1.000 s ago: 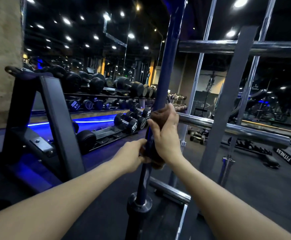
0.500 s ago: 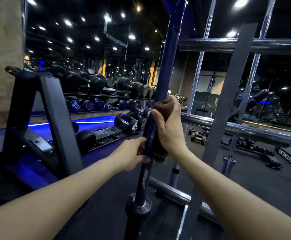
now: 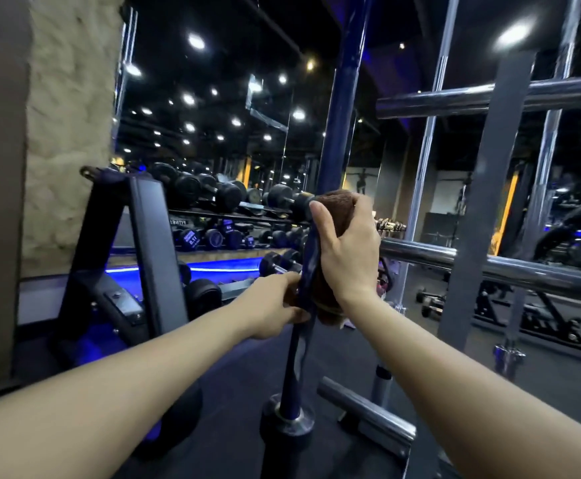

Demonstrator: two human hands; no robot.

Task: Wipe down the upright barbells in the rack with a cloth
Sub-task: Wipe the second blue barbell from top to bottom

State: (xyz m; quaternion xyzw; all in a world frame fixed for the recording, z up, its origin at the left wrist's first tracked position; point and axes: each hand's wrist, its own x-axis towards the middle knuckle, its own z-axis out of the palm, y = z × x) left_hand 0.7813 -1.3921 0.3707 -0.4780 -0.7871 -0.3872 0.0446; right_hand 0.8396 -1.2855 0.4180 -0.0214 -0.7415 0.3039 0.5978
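Note:
A blue upright barbell [image 3: 339, 126] stands in the middle, its collar [image 3: 289, 420] at the floor. My right hand [image 3: 348, 250] grips a brown cloth [image 3: 337, 202] wrapped round the bar at mid height. Just below it, my left hand [image 3: 275, 305] grips the same bar, fingers round its left side. Two chrome upright barbells [image 3: 427, 140] [image 3: 552, 140] stand further right inside the rack [image 3: 489, 188].
Chrome horizontal rails [image 3: 510, 271] of the rack cross behind my right hand. A dark angled stand [image 3: 144, 250] is at the left, with dumbbell racks [image 3: 220, 202] and a mirror wall behind. A stone pillar [image 3: 64, 133] rises at far left.
My right hand with the cloth has slid up the blue bar. The left hand has kept its grip lower down. The view has tilted slightly upward.

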